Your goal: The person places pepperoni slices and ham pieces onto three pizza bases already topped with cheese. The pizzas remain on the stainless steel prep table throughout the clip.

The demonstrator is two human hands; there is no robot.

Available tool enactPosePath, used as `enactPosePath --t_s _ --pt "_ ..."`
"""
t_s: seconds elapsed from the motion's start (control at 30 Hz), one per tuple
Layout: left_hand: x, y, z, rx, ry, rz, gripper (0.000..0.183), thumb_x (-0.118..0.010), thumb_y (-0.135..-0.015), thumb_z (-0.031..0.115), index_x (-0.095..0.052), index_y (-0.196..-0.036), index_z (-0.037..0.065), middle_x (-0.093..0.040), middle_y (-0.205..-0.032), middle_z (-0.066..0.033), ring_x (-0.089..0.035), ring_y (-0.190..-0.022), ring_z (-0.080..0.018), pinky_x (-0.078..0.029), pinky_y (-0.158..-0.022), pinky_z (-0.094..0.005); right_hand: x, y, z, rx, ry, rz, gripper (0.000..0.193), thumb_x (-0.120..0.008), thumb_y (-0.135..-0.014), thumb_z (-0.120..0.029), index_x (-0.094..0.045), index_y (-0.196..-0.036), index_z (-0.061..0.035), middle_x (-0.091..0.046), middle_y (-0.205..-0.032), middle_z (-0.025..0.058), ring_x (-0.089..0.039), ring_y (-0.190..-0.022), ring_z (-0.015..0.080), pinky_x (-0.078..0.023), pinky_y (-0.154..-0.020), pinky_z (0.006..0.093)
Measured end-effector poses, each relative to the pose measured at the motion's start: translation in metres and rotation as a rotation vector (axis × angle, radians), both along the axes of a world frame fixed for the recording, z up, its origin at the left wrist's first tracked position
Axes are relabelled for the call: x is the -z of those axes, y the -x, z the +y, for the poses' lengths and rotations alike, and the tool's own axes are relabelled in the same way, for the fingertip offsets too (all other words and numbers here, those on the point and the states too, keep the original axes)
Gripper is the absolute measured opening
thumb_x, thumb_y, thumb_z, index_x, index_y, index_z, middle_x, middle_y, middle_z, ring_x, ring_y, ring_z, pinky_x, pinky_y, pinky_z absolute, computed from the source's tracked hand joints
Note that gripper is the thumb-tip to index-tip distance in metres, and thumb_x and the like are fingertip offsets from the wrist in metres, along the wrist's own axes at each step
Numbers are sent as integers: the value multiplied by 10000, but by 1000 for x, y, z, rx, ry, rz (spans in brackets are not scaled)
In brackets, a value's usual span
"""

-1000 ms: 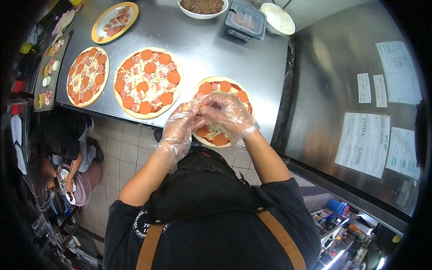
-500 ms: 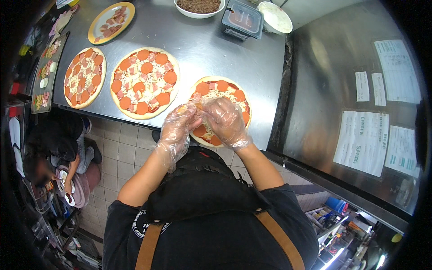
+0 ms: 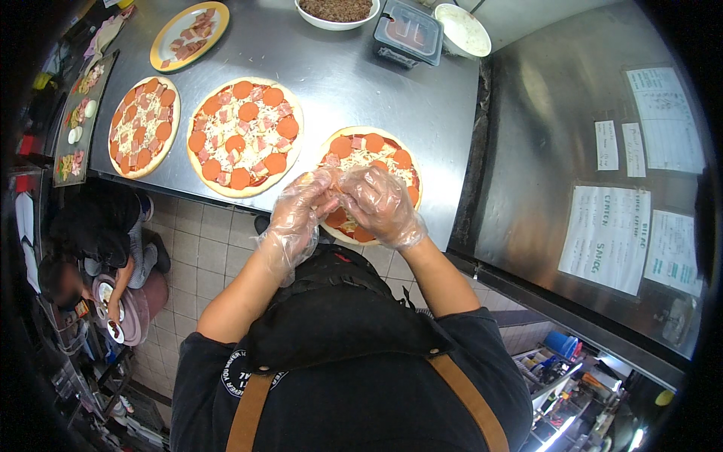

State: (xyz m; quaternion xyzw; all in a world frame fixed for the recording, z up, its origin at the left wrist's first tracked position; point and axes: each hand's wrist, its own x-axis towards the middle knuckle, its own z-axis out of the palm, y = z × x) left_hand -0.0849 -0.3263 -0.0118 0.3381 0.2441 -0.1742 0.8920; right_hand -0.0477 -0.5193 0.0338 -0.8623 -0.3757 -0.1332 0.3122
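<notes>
Both my hands wear clear plastic gloves and meet over the near-left part of the right pizza point(image 3: 405, 178). My left hand point(image 3: 298, 211) is closed, its fingertips pressed together against those of the other hand. My right hand point(image 3: 382, 205) curls closed beside it. Whatever small piece they hold is hidden by fingers and glove glare. Pepperoni slices, pale shredded cheese and a few pink meat pieces cover the right pizza's visible part. To its left lie a middle pizza point(image 3: 245, 138) and a left pizza point(image 3: 143, 128), topped with pepperoni, cheese and pink meat pieces.
On the steel table point(image 3: 354, 83) stand a yellow-rimmed plate point(image 3: 163, 54) of pink meat pieces, a bowl of brown ground meat point(image 3: 337, 10), a lidded clear container point(image 3: 408, 34) and a white bowl point(image 3: 462, 30). A steel panel point(image 3: 542, 151) borders the right. Someone point(image 3: 98, 233) crouches at lower left.
My right hand's fingers have curled and turned slightly over the pizza. The left hand stays nearly in place, and the whole view has shifted a little.
</notes>
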Motion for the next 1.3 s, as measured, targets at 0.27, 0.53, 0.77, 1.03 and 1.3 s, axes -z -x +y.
enactPosePath --t_s 0.27,0.53,0.77,1.03,1.3 --pt "5 -11 21 -110 -67 -50 324 -710 -1033 180 -673 -1279 -28 -741 -1171 -104 -739 -1066 -217 -614 -960 -339 13 26 -40 205 158 556 126 -747 -929 -186 -732 -938 -61 -723 -982 133 -712 -903 328 -562 -793 461" --pt "0 -4 12 -26 -13 -48 337 -680 -1061 179 -634 -1328 -23 -726 -1150 -90 -722 -1054 -194 -608 -961 -344 66 59 -20 183 436 271 151 -768 -880 -194 -687 -853 -69 -626 -850 122 -671 -843 325 -541 -736 489" --pt "1 4 -3 73 -70 17 311 -663 -1065 155 -623 -1326 -8 -718 -1197 -111 -727 -1091 -229 -611 -995 -374 11 49 -20 352 -64 247 97 -753 -848 -127 -731 -907 -53 -654 -859 104 -685 -844 309 -561 -700 444" --pt "0 7 -26 250 -220 -108 241 -711 -1036 105 -634 -1248 21 -709 -1165 -78 -722 -1049 -181 -638 -931 -333 -2 45 -17 367 -127 330 219 -822 -888 -120 -732 -1051 -5 -720 -963 141 -724 -829 320 -580 -721 425" --pt "8 13 -39 275 -304 -163 251 -739 -1020 105 -633 -1226 7 -724 -1160 -95 -732 -992 -189 -643 -886 -332 8 52 -32 380 -160 225 115 -750 -943 -97 -750 -1008 -2 -726 -912 149 -724 -814 306 -572 -735 420"
